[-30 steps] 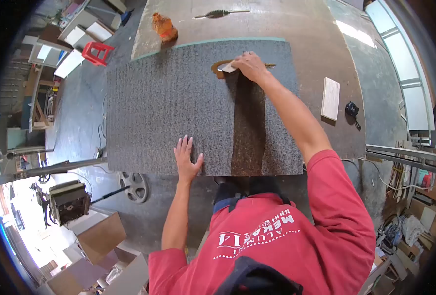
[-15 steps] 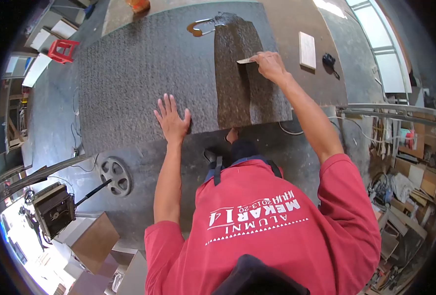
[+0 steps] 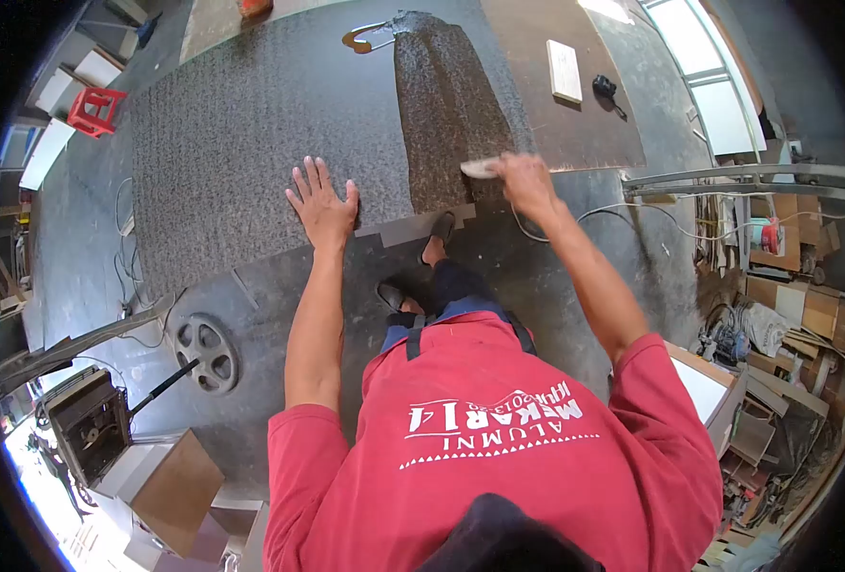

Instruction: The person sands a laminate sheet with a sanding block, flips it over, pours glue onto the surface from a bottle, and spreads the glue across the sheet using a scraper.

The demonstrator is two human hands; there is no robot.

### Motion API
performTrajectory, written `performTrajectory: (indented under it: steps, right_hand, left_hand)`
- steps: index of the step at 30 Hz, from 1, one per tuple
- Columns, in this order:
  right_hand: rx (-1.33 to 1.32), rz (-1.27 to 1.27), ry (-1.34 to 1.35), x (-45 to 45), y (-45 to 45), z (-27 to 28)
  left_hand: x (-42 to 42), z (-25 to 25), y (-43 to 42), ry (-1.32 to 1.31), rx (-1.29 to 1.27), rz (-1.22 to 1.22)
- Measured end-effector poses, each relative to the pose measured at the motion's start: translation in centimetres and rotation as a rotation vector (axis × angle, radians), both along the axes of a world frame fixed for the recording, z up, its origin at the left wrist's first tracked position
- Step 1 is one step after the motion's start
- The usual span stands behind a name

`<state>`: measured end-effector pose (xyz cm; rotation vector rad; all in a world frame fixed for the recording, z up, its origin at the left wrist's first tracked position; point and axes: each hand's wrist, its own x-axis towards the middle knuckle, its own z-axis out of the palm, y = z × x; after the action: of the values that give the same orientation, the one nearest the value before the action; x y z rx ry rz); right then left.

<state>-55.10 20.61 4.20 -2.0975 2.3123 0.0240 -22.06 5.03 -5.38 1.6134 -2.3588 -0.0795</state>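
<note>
We hold a pale scraper (image 3: 478,169) at the near edge of the speckled panel (image 3: 241,153), where a dark, wet-looking band (image 3: 437,105) meets that edge on the panel's right side. The scraper lies roughly crosswise to the band, whose long axis runs from the panel's far side toward us. Our right hand (image 3: 529,189), slightly blurred, is closed around the scraper's right end, just off the panel's near edge; it is plainly the nearer hand to both scraper and band. Our left hand (image 3: 323,214) lies palm down on the panel by the near edge, left of the band, fingers spread and gripping nothing, well apart from the right. A glossy brown pool (image 3: 354,40) sits on the panel's far part, just left of the band's far end. Beyond the panel's right side, a wood block (image 3: 564,71) and a black tool (image 3: 606,88), too small to identify surely, lie on the table (image 3: 589,133). An orange container (image 3: 255,8), cut off by the view, stands near the panel's far edge, while a red stool (image 3: 95,112) stands on the floor off its left side.
</note>
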Motion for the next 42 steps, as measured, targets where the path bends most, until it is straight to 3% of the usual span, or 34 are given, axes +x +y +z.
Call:
performTrajectory:
  steps: [2, 4, 5, 8, 9, 12, 14, 15, 18, 26, 32, 42]
  right_hand:
    - [0.081, -0.013, -0.048, 1.8, 3.5, 1.5]
    - [0.337, -0.074, -0.247, 2.3, 6.0, 4.0]
    - [0.325, -0.071, -0.235, 1.5, 6.4, 4.4]
    - [0.166, -0.29, -0.704, -1.3, 5.3, 6.7]
    - [-0.04, -0.33, -0.92, -2.9, 4.5, 5.4]
    - [-0.105, -0.327, -1.0, -5.9, -1.5, 7.1]
    - [-0.29, -0.227, -0.711, -6.9, -6.8, 7.1]
    - [-0.304, -0.212, -0.714, -7.4, -9.5, 7.0]
    - [-0.461, -0.065, -0.263, -9.9, -18.5, 4.5]
    - [-0.519, 0.044, -0.056, -15.8, -36.4, -5.2]
    - [-0.485, 0.007, 0.035, -15.7, -39.2, -8.7]
    - [-0.519, -0.002, 0.022, -16.3, -40.1, -9.1]
  left_hand:
    - [0.0, 0.0, 0.1, 0.018, 0.004, 0.005]
    - [0.0, 0.0, 0.0, 0.014, 0.008, 0.002]
    - [0.0, 0.0, -0.2, 0.026, -0.004, 0.006]
    - [0.1, 0.4, 0.0, 0.047, 0.027, 0.018]
    - [-0.1, 1.2, 0.0, 0.067, 0.075, 0.03]
    - [-0.6, 2.2, -1.9, 0.144, 0.154, 0.076]
    - [-1.2, 1.9, -2.8, 0.262, 0.164, 0.152]
    - [-1.8, 1.9, -2.9, 0.265, 0.145, 0.158]
    - [-3.2, 1.7, -3.1, 0.049, 0.045, 0.235]
    - [-4.1, 2.4, -3.3, -0.056, 0.15, 0.235]
    - [-4.3, 2.6, -3.4, -0.069, 0.195, 0.239]
    - [-4.2, 2.4, -3.6, -0.061, 0.194, 0.235]
